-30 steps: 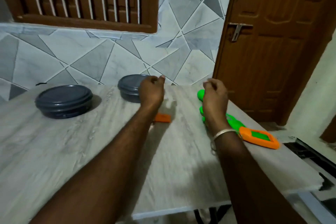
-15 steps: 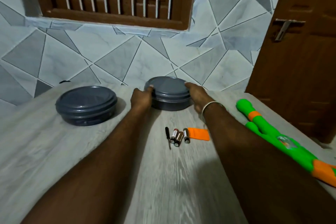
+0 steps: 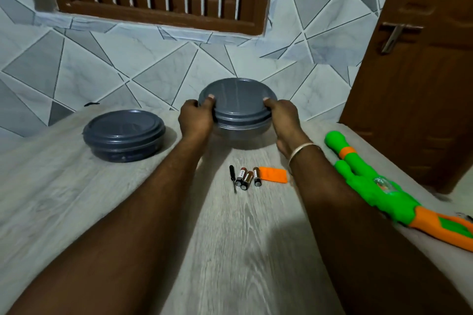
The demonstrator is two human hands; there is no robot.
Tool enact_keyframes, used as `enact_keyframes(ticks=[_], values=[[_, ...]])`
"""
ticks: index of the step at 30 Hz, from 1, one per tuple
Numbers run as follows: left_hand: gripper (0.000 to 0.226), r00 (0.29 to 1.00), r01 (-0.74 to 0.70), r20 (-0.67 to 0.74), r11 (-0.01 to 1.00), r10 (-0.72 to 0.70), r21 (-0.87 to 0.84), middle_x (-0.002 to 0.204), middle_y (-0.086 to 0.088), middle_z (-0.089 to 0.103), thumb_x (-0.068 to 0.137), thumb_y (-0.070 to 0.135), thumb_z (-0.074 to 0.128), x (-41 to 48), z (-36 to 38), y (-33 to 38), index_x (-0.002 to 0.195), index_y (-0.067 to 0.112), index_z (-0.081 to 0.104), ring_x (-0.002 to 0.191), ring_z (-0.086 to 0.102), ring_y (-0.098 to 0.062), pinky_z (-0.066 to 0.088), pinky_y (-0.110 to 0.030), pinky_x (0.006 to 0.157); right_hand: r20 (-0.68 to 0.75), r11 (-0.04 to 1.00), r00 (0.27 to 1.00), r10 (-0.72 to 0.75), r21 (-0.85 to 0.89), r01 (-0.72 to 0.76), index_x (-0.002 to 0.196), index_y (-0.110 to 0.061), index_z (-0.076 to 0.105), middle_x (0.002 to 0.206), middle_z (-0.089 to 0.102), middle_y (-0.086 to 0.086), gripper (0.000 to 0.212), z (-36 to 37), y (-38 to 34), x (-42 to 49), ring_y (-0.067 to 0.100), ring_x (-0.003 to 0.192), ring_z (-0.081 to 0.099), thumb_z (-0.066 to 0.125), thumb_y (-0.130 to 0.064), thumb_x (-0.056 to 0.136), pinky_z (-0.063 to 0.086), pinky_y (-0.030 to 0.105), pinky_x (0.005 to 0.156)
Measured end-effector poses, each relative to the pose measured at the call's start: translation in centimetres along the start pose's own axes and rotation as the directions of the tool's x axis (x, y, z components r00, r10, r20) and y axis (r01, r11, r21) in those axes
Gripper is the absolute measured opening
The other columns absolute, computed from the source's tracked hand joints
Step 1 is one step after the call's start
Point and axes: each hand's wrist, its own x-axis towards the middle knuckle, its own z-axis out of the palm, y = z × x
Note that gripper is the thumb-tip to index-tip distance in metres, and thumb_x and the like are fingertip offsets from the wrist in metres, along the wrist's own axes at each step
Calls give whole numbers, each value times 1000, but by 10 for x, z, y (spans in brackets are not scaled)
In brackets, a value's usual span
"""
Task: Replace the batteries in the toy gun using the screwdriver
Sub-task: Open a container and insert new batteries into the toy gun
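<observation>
The bowl (image 3: pixel 238 107) has been raised and tipped toward the viewer since half a second ago, when it sat flat near the table's far edge. Its base is now blurred, so contact with the table (image 3: pixel 76 199) cannot be told. It is gripped at its left side by the left hand (image 3: pixel 195 117), whose fingers (image 3: pixel 210 100) are curled over the lid rim, and at its right side by the right hand (image 3: pixel 282 116), thumb on the rim. A second bowl (image 3: pixel 124 137) is seen at the far left, lid on. At mid-table, between the forearms, the screwdriver (image 3: pixel 233 176) is laid just left of three batteries (image 3: pixel 247 177), with an orange cover (image 3: pixel 273 174) just beside them on the right. The toy gun (image 3: pixel 368 181) is laid along the right edge, its green muzzle toward the far edge.
</observation>
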Motion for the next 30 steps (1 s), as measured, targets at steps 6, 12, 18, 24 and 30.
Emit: enact_keyframes(ticks=[6, 12, 18, 24, 30], values=[[40, 997, -55, 48, 997, 58, -57, 92, -7, 74, 87, 49, 60, -74, -32, 33, 95, 12, 72, 89, 70, -25, 57, -47, 83, -247, 992, 966, -82, -118, 54, 112, -19, 64, 122, 50, 12, 49, -48, -19, -98, 27, 111, 43, 49, -59, 89, 37, 41, 101], [27, 987, -22, 156, 999, 27, -34, 83, -6, 75, 89, 39, 65, -153, -53, 22, 78, 15, 71, 86, 71, -30, 58, -47, 79, -455, 982, 889, 52, 186, 38, 110, -10, 60, 123, 56, 13, 47, -86, -8, -188, 30, 120, 47, 64, -46, 80, 38, 40, 105], [23, 962, -22, 272, 996, -4, 92, 83, -8, 74, 92, 33, 64, -188, -61, 11, 81, 14, 72, 83, 71, -30, 60, -43, 80, -392, 958, 917, 76, 283, 41, 110, -17, 65, 111, 68, 6, 49, -113, 13, -230, 28, 104, 63, 55, -41, 68, 51, 48, 94], [29, 957, -55, 289, 978, -6, 203, 79, -8, 72, 91, 34, 65, -207, -65, 8, 85, 7, 73, 78, 68, -25, 53, -35, 74, -375, 980, 922, 96, 199, -21, 118, -21, 62, 118, 67, 5, 62, -127, 35, -245, 29, 110, 60, 50, -51, 66, 48, 52, 97], [37, 958, -77, 286, 964, 0, 256, 80, -15, 72, 89, 35, 63, -213, -66, 5, 85, 0, 72, 78, 69, -32, 57, -42, 76, -359, 979, 927, 106, 201, -34, 81, -11, 64, 82, 66, 1, 19, -133, 25, -250, 25, 82, 59, 54, -26, 75, 47, 42, 72]])
